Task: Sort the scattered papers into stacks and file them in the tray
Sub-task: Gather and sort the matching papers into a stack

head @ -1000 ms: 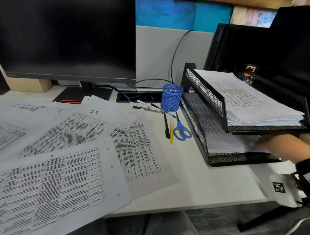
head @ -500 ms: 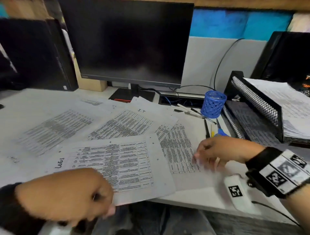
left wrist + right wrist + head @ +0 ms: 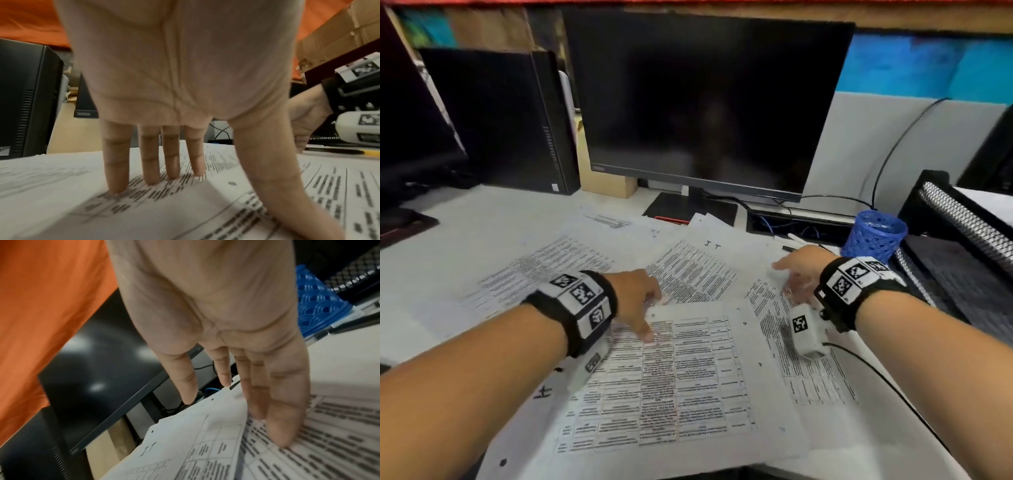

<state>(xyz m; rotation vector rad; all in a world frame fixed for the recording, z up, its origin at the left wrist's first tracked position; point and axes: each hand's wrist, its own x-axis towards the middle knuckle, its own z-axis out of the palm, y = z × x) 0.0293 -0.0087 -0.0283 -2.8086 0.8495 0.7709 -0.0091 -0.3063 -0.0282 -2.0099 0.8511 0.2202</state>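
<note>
Several printed sheets lie scattered and overlapping across the white desk. The nearest sheet (image 3: 681, 380) carries a printed table. My left hand (image 3: 643, 305) rests on it with straight fingers (image 3: 117, 175) spread, tips touching the paper (image 3: 61, 203). My right hand (image 3: 794, 274) lies flat with straight fingertips (image 3: 281, 431) on another printed sheet (image 3: 801, 363) to the right; a sheet marked "IT" (image 3: 698, 270) lies between the hands. The black mesh tray (image 3: 962, 222) stands at the right edge, holding paper in its upper level.
A dark monitor (image 3: 702, 102) stands behind the papers, a black computer case (image 3: 500, 120) to its left. A blue mesh pen cup (image 3: 873, 236) sits between my right hand and the tray. Pens (image 3: 333, 151) lie near it. The desk's front edge is close to me.
My right hand left the tray's lower level and came onto the papers. My left hand came into view and went from curled to flat on the nearest sheet. The view swung left.
</note>
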